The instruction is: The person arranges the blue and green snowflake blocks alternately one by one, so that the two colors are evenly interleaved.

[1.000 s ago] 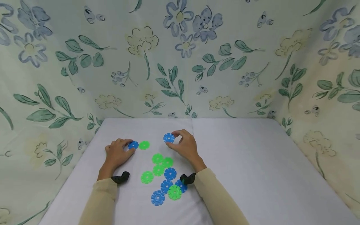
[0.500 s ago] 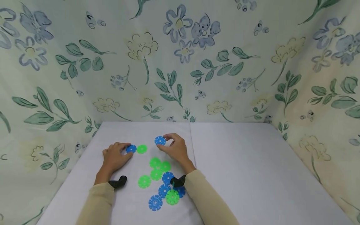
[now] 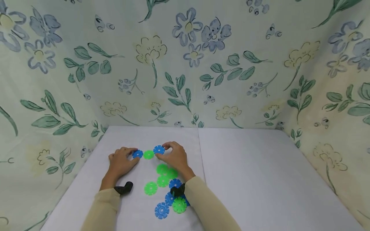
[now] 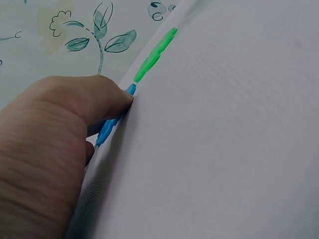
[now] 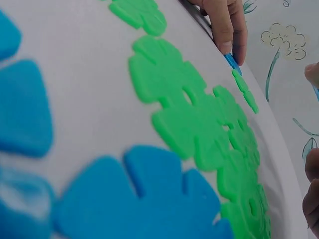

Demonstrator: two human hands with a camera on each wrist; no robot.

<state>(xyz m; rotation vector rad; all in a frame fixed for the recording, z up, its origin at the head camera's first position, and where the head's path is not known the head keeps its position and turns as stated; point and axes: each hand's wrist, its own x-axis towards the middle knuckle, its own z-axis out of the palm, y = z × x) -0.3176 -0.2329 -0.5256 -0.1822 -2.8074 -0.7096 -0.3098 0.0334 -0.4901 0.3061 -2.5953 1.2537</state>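
Observation:
At the back left of the table, my left hand (image 3: 121,162) pinches a blue notched disc (image 3: 137,154) between thumb and fingers. Just right of that disc lies a green notched disc (image 3: 148,154), flat on the cloth. My right hand (image 3: 175,158) pinches another blue notched disc (image 3: 159,149) by its right side, close to the green disc's right edge. Whether these two touch I cannot tell. In the left wrist view, the left thumb rests over the blue disc (image 4: 108,130), with the green disc (image 4: 155,55) in line beyond it.
Nearer me lie several loose green discs (image 3: 151,188) and several blue discs (image 3: 162,210), some overlapping; the right wrist partly covers a few. A white cloth (image 3: 260,179) covers the table. Flower-printed fabric (image 3: 185,80) rises behind and at both sides.
My right hand has moved left with its blue disc, from well clear of the green disc to right beside it. The left hand keeps its place on the other blue disc.

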